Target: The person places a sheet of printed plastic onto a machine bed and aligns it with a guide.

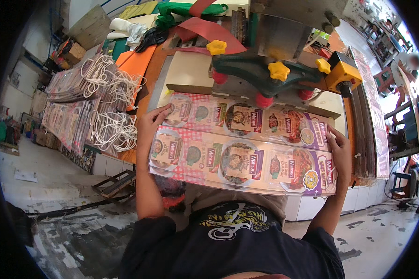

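Observation:
Two long printed panels with food pictures and a red check pattern lie one in front of the other under a clear glossy surface. My left hand [154, 118] closes on the left end of the far printed panel [226, 116], with its fingers over the edge. At the opposite end, my right hand [339, 148] grips the same panel, thumb and fingers at its corner. The near printed panel [205, 156] spans the space between my forearms, close to my body. Just beyond the far panel stands a dark green machine head [246, 64] with yellow star knobs and red round pads.
Stacks of printed panels with white cords [114, 88] sit at the left. More stacked panels [365, 121] stand at the right table side. A yellow box with a black button [343, 74] juts from the machine. Red strip [209, 35] and green cloth [181, 13] lie behind.

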Tool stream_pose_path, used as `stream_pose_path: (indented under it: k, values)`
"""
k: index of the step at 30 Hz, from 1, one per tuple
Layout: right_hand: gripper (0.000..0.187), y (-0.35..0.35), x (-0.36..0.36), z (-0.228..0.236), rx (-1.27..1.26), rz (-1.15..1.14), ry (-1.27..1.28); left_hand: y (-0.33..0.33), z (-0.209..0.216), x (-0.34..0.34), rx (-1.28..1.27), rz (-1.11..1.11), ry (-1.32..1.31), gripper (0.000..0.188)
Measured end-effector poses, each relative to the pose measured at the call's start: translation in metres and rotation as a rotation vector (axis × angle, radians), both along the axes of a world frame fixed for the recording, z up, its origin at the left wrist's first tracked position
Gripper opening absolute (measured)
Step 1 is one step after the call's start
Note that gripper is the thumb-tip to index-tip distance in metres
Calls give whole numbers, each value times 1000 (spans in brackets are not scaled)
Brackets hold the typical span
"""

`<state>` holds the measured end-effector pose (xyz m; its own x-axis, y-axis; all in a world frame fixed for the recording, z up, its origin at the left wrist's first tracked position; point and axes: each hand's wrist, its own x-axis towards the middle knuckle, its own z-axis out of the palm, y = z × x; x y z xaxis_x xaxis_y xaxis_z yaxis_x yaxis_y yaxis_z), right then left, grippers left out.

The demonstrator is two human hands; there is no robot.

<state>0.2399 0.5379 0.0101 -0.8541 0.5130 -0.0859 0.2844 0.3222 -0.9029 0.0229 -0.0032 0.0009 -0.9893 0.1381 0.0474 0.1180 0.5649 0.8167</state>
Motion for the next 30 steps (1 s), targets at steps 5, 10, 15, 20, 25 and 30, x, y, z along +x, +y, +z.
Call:
stream_pose_path:
  k: [5,10,15,20,25,30]
  values:
    - [42,-5,0,5,45,18,4,2,2,2,-15,14,4,32]
    - [39,8,2,-4,115,2,-16,-10,-14,-13,-35,-113,165,33]
    - [39,-2,-3,11,151,13,-102,-9,-14,-11,38,-87,51,36]
    - [40,3,4,8,172,-24,-81,4,-8,-11,1,-3,23,39]
    - [43,13,3,6,192,42,-133,5,-6,-9,31,-4,21,43]
    - [43,14,2,5,173,62,-131,9,-1,-5,5,-3,13,43]
